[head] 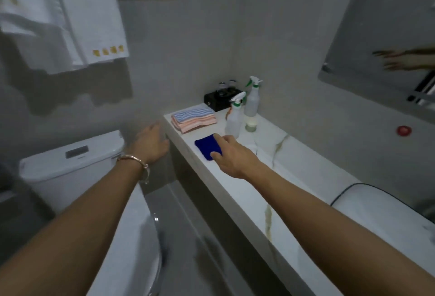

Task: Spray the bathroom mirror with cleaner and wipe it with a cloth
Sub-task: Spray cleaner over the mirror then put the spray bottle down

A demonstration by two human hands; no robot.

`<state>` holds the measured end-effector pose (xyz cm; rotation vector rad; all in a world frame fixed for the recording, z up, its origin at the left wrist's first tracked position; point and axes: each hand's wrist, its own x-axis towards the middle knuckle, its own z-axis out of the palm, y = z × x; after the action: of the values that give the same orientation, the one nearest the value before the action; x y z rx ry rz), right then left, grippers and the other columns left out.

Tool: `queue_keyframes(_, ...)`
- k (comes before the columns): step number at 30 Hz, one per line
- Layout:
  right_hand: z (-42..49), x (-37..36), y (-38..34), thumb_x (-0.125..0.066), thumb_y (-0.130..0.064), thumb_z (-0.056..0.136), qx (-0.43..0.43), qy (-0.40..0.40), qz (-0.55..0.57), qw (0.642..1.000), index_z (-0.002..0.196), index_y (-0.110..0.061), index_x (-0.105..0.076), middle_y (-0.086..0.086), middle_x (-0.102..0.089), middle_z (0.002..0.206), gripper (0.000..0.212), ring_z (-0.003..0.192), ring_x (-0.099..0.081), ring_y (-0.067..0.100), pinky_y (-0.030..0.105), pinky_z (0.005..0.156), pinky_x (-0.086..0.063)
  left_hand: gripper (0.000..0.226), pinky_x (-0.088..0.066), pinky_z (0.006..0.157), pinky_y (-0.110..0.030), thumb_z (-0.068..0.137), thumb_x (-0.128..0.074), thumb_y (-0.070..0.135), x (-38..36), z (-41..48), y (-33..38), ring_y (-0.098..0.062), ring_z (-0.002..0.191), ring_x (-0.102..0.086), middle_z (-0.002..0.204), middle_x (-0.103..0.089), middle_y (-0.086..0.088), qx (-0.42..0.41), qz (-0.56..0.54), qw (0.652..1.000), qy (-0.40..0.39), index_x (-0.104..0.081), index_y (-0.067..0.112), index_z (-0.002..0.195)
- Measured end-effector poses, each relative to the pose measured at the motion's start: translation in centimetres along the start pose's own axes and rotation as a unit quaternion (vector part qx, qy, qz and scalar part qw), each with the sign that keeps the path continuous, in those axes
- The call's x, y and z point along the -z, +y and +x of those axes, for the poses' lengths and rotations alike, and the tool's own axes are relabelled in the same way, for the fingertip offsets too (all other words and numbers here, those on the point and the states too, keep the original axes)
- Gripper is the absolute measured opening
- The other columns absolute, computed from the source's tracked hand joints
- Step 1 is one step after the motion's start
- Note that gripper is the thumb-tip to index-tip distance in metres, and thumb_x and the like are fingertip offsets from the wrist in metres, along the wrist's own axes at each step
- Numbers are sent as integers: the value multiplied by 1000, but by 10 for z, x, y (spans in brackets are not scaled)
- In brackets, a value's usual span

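Observation:
A folded blue cloth (pixel 205 147) lies on the white marble counter (pixel 249 192). My right hand (pixel 231 154) rests on the cloth's right part, fingers over its far edge and thumb at its near edge. Just behind it stand two clear spray bottles with white and green triggers, the nearer spray bottle (pixel 234 119) and the taller spray bottle (pixel 252 105). My left hand (pixel 150 144), with a bracelet on the wrist, hovers open beside the counter's left end, holding nothing. The mirror (pixel 386 36) hangs on the wall at the upper right and reflects a hand.
Folded striped cloths (pixel 194 118) and a black box (pixel 221 101) with small bottles sit at the counter's far end. A toilet (pixel 77 161) stands left of the counter. White towels (pixel 58 15) hang at upper left. A sink basin (pixel 381 211) lies at lower right.

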<state>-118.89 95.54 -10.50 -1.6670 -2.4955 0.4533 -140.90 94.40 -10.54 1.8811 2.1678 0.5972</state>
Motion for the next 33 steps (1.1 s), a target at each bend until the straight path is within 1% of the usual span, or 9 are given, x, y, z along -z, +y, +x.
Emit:
queue_keyframes(3,7,13,35,-36,-37,101,-67,14,-10,998,150,-23,-13,6,-20,155,56,133,-39,28,41,99,-42,65,-28,110,-39,92,-53,17,-30,38,39,-29,136,-29,153,-24,-12,-29,-34,998,-42,-21,15,148)
queue_keyframes(6,12,32,85,-32,-38,101,-139,35,-13,990,150,-20,-13,10,-18,155,56,133,-38,31,44,103,-37,63,-35,107,-42,91,-53,25,-70,76,86,-27,135,-33,151,-30,-9,-122,-19,991,-54,-24,19,147)
queue_keyframes(9,23,43,134,-33,-37,101,-198,47,-9,979,148,-18,-17,12,-20,154,54,132,-38,33,45,103,-37,65,-31,108,-45,92,-47,30,-100,104,129,-29,136,-28,153,-25,-9,-214,11,973,-82,-17,20,149)
queue_keyframes(11,36,46,160,-33,-37,101,-219,56,-1,974,149,-17,-17,13,-21,154,55,131,-39,34,44,104,-37,64,-30,109,-46,93,-46,31,-114,122,147,-29,138,-26,153,-22,-9,-240,17,967,-87,-15,20,149)
queue_keyframes(15,76,54,191,-33,-37,101,-218,55,27,974,151,-15,-14,12,-19,154,57,134,-36,32,41,106,-33,65,-31,109,-46,93,-46,30,-125,172,158,-28,138,-25,154,-21,-9,-234,19,967,-99,-15,19,149)
queue_keyframes(20,134,59,208,-34,-38,101,-186,57,46,980,150,-16,-16,13,-22,153,56,134,-36,32,42,106,-35,64,-37,102,-42,93,-46,27,-134,229,149,-30,124,-40,142,-38,-13,-200,5,975,-99,-17,16,149)
queue_keyframes(24,176,48,214,-34,-35,101,-164,38,53,984,150,-16,-16,13,-23,152,55,131,-38,32,42,103,-37,62,-39,100,-43,92,-45,27,-151,269,140,-32,123,-41,142,-38,-14,-182,23,977,-111,-20,15,148)
queue_keyframes(28,216,36,223,-33,-35,101,-169,16,58,984,150,-17,-15,12,-21,153,55,132,-38,32,41,103,-35,61,-40,97,-48,90,-39,33,-173,315,131,-34,121,-43,139,-40,-15,-193,47,971,-131,-23,15,146)
queue_keyframes(33,259,37,239,-34,-36,101,-222,5,55,973,150,-15,-15,14,-22,152,56,133,-37,33,41,105,-35,66,-43,94,-47,86,-31,40,-197,386,121,-34,115,-48,131,-47,-19,-188,13,968,-167,-26,12,145)
